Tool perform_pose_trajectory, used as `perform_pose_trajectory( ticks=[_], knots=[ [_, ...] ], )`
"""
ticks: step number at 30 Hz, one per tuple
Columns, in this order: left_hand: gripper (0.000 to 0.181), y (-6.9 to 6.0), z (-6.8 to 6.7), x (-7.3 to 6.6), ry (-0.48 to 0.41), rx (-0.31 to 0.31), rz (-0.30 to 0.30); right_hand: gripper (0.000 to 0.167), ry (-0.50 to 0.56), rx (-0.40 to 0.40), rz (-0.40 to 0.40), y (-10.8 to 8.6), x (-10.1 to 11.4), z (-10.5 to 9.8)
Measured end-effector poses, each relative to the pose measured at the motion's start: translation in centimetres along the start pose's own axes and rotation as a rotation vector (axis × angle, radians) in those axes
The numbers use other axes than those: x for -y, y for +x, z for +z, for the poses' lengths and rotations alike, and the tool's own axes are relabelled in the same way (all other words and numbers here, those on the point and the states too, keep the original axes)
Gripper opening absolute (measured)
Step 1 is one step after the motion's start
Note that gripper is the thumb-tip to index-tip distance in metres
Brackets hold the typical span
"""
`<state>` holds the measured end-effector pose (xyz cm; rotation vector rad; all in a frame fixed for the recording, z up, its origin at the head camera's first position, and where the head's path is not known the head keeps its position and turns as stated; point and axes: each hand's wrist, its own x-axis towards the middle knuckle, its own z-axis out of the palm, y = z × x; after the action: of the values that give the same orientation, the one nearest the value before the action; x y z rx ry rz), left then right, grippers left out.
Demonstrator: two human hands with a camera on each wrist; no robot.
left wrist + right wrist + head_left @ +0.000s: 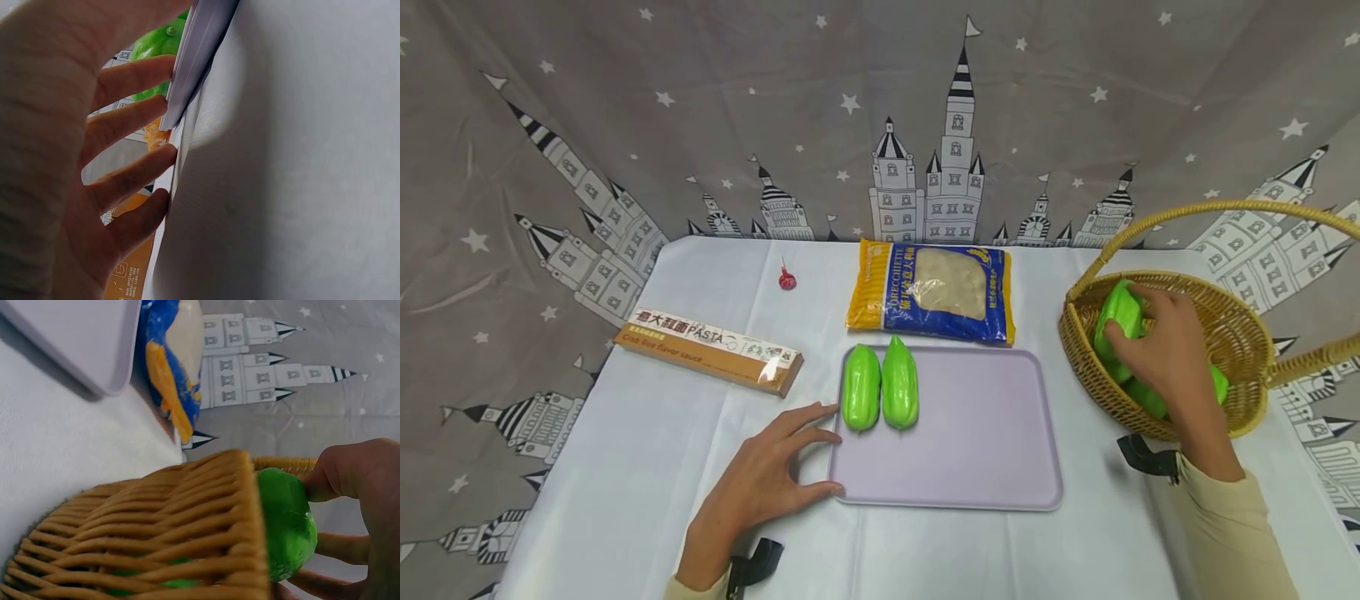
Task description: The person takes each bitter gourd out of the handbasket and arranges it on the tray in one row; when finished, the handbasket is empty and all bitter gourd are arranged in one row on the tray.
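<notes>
In the basket's left part, my right hand [1165,342] grips a green, gourd-like fruit [1123,315] between thumb and fingers. The right wrist view shows this green fruit [284,525] level with the wicker rim. More green fruit [1146,398] lies lower in the wicker basket [1247,333], partly hidden by my hand. On the left, my left hand [767,471] touches the left edge of the pale purple tray [977,433] with spread, outstretched fingers. Two like green fruits, a left one [861,387] and a right one [900,385], lie side by side on the tray's left part.
A yellow and blue bag of orecchiette pasta [932,292] lies behind the tray. To the left are a long pasta box [707,350] and a small red wrapped lollipop [787,279]. The basket's tall handle [1225,205] arches over it. A grey castle-print cloth hangs behind.
</notes>
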<state>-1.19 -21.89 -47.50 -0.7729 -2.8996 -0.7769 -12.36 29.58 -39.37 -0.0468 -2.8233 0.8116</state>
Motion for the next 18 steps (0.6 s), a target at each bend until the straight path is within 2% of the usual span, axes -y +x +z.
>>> perform_pose_trajectory(
  ticks=[5,13,18],
  knots=[
    [0.06,-0.1,0.1,0.1,-0.007,-0.009,0.012,0.065,0.024,-0.048,-0.034,-0.8,0.6,-0.3],
    [0.059,-0.1,0.1,0.1,0.007,0.001,0.013,0.064,0.046,-0.099,-0.001,-2.5,1.5,-0.3],
    [0.06,0.0,0.1,0.2,0.006,-0.008,0.022,0.062,0.08,-0.125,-0.024,-3.5,2.2,-0.2]
  ],
)
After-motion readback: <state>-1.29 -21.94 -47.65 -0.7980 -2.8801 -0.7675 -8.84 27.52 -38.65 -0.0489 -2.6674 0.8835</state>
